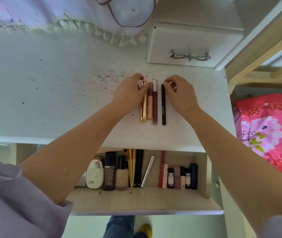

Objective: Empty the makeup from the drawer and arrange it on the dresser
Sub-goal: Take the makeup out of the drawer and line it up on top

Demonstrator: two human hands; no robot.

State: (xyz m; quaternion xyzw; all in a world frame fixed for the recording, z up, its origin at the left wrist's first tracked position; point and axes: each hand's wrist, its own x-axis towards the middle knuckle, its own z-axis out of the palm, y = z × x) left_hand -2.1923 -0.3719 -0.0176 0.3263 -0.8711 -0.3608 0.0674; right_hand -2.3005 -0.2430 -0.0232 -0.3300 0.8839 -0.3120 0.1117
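Observation:
Side by side on the white dresser top lie a gold tube, a peach tube, a brown lip gloss and a black pencil. My left hand pinches the top of the gold tube with curled fingers. My right hand pinches the top end of the black pencil. Below, the open drawer holds several items: a white compact, a dark UNNY bottle, a foundation bottle, gold brushes, black pencils, a silver tube, a red pencil and small lipsticks.
A small white drawer box with a bow handle stands at the back right of the dresser. A tasselled cloth hangs over the back edge. A pink flowered fabric lies to the right, beyond the dresser.

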